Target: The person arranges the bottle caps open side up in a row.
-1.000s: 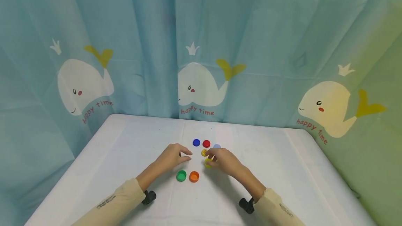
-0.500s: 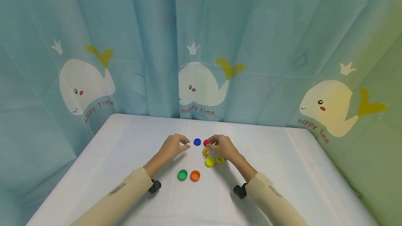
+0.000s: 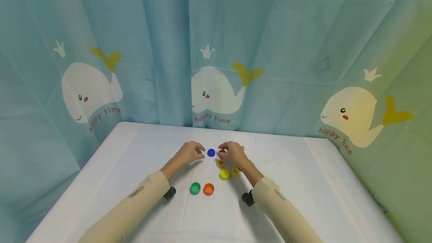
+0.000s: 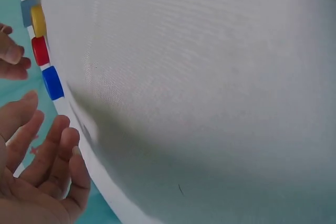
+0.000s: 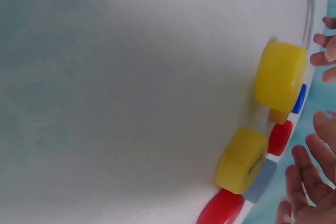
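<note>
My left hand (image 3: 189,152) hovers left of a blue bottle cap (image 3: 211,152), fingers loosely bent with nothing between them; the left wrist view shows a gap between that hand (image 4: 44,166) and the blue cap (image 4: 53,83). Over a red cap (image 3: 221,154) hangs my right hand (image 3: 234,153), partly covering it. In the right wrist view the right hand's relaxed fingers (image 5: 302,174) stand apart from the red cap (image 5: 279,137), which lies on the table. A grey-blue cap (image 5: 261,181) is hidden behind the right hand in the head view.
Nearer lie a mustard cap (image 3: 220,163), a bright yellow cap (image 3: 224,174) and a printed yellow cap (image 3: 235,171) half hiding another red cap (image 5: 220,208). Green (image 3: 195,188) and orange (image 3: 209,189) caps lie hollow side up. A curtain (image 3: 162,66) hangs behind the white table (image 3: 135,145).
Both hands have moved away from the body. My right hand has left the yellow caps, uncovering them, and is now over the red cap. The caps have not visibly shifted.
</note>
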